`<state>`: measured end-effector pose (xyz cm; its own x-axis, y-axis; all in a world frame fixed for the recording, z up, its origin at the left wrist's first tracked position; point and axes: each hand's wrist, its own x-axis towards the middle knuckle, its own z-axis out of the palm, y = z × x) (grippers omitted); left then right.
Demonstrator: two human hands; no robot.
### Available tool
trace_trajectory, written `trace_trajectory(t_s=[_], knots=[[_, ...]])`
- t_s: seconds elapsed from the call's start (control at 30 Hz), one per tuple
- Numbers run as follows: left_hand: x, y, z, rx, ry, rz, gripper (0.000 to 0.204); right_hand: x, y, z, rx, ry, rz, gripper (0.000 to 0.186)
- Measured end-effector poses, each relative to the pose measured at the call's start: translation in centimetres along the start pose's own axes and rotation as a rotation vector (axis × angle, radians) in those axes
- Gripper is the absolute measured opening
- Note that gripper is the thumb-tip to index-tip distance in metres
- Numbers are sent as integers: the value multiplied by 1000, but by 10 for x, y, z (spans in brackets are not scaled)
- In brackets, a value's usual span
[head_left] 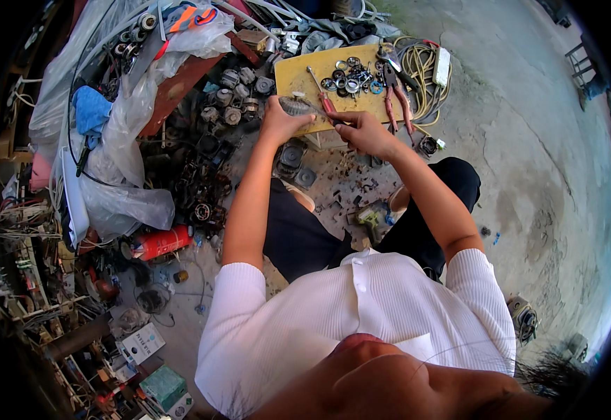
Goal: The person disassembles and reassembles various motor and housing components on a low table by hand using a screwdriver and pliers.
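Note:
At the near left corner of a yellow board (295,75), my left hand (277,124) is closed around a grey, ribbed, rounded metal part (295,106). My right hand (368,134) grips a dark slim tool, mostly covered by the fingers, and its front end reaches toward the metal part. I cannot tell whether they touch. A screwdriver with a red handle (327,102) lies just beyond the right hand. Several metal rings and small parts (351,78) are spread over the board's middle. To their right are red-handled pliers (391,94), their handles reaching past the board's near edge.
Coiled yellowish cable and a white power strip (442,66) lie right of the board. Used motor parts (232,98) are heaped on the left, near plastic sheeting (127,140) and a red cylinder (162,242). A greenish power tool (370,218) rests on the floor between my feet.

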<state>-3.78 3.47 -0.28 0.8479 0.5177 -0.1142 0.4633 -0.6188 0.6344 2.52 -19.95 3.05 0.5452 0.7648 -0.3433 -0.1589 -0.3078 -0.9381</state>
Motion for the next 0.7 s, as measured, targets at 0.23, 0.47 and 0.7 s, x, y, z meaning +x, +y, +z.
trace_trajectory(t_s=[0.23, 0.47, 0.7], knots=[[-6, 10, 0, 89, -3, -32, 96, -10, 21, 19, 62, 125, -78, 42], [-8, 16, 0, 195, -9, -4, 97, -6, 56, 36, 54, 268, -174, 38], [13, -14, 2, 77, -1, -69, 105, -6, 4, 7, -235, 70, -169, 39]])
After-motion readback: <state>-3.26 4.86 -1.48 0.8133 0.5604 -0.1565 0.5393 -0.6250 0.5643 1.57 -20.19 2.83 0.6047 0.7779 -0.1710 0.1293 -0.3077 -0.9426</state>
